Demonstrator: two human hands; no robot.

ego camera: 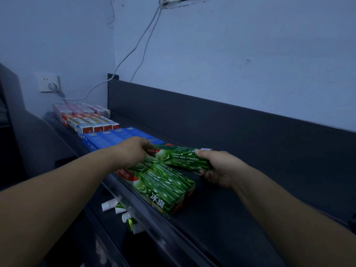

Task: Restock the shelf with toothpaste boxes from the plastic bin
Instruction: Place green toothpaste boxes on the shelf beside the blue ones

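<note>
A green toothpaste box [181,158] hangs just above the dark top shelf [240,199], held at both ends. My left hand [134,149] pinches its left end and my right hand [219,168] grips its right end. Below and to the left of it, a row of matching green boxes [163,187] lies flat on the shelf near the front edge. Further left along the shelf lie blue boxes [109,138], red and white boxes [92,123] and pink boxes [81,109]. The plastic bin is out of view.
A low dark back panel [212,116] runs behind the shelf, with a wall above it. A white cable [134,49] runs down to a wall socket [49,83]. On the lower shelf lie several white and green tubes [123,214].
</note>
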